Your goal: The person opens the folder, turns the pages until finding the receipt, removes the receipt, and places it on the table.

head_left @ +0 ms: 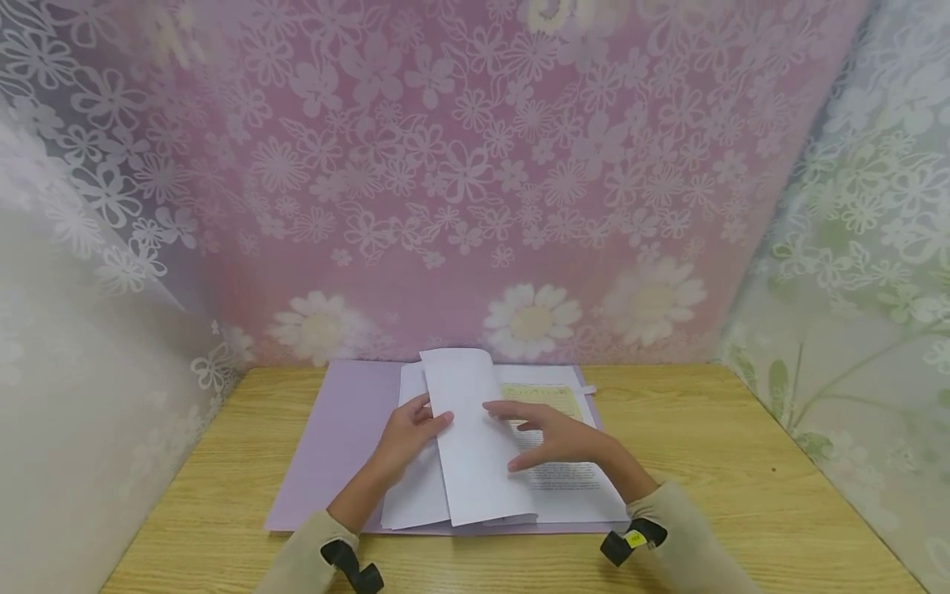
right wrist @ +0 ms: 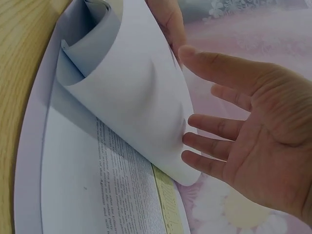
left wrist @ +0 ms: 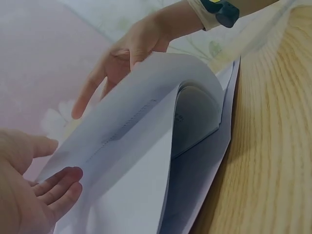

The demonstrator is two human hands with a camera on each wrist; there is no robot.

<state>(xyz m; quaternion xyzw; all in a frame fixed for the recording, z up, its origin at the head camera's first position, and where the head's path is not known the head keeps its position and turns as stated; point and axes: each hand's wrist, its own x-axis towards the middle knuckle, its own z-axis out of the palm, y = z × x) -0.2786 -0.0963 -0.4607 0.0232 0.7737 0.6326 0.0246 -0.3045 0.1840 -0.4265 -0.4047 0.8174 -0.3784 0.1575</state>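
Observation:
A lilac folder (head_left: 349,429) lies opened flat on the wooden table, with white sheets inside. One sheet (head_left: 475,445) stands lifted and curled over near the middle. My left hand (head_left: 408,433) holds its left edge, the thumb on the near face and the fingers behind. Fingers spread, my right hand (head_left: 557,433) is at the sheet's right side; in the right wrist view its fingertips (right wrist: 192,141) are close against the paper. Below that hand lies a printed page (head_left: 567,476) with a yellow block (head_left: 545,400) near its top.
The wooden table (head_left: 683,462) extends around the folder. A flowered pink curtain (head_left: 416,206) rises behind its far edge, and pale flowered sheeting (head_left: 876,330) borders the right side. A small tab (head_left: 589,389) sticks out at the folder's right edge.

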